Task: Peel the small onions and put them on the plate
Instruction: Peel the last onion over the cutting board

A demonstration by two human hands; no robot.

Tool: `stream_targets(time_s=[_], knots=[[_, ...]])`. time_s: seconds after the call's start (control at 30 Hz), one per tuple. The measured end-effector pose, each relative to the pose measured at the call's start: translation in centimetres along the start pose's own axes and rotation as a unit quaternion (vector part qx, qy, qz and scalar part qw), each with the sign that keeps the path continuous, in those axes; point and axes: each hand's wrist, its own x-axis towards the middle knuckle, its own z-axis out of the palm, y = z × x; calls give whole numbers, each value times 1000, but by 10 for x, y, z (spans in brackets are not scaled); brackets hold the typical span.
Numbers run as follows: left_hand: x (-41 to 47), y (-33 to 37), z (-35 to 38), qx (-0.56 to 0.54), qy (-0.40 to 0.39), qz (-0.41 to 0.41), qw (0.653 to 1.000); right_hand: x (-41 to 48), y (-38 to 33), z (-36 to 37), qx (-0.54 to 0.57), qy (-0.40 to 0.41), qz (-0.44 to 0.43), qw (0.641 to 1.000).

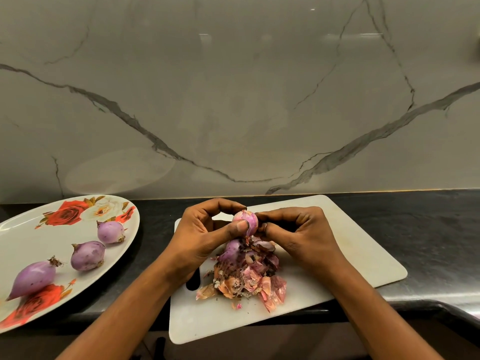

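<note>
We peel one small onion (pixel 245 220).
Light, firm, likely slick once bare: our left hand (pixel 205 235) curls round it, while our right hand (pixel 293 229) pinches its papery skin beside that grip.

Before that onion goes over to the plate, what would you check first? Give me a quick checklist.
1. Left hand grip on the held onion: ok, thumb and fingers pinch it.
2. Right hand hold on the loose skin: cannot tell, its fingertips pinch at the onion's side.
3. Held onion fully peeled: not ok, a skin strip hangs below.
4. Room on the plate: ok, three onions lie there, bare space beside them.
5. Peels landing on the cutting board: ok.
</note>
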Motion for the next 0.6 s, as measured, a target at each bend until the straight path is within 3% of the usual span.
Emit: stream_targets(time_s=[0.27,0.6], knots=[[1,-2,-2,-4,8,-1,1000,-3,-3,1,46,-27,9,999],[0,-3,-3,-32,-9,-16,999,-3,0,-2,17,-16,-4,1000]])
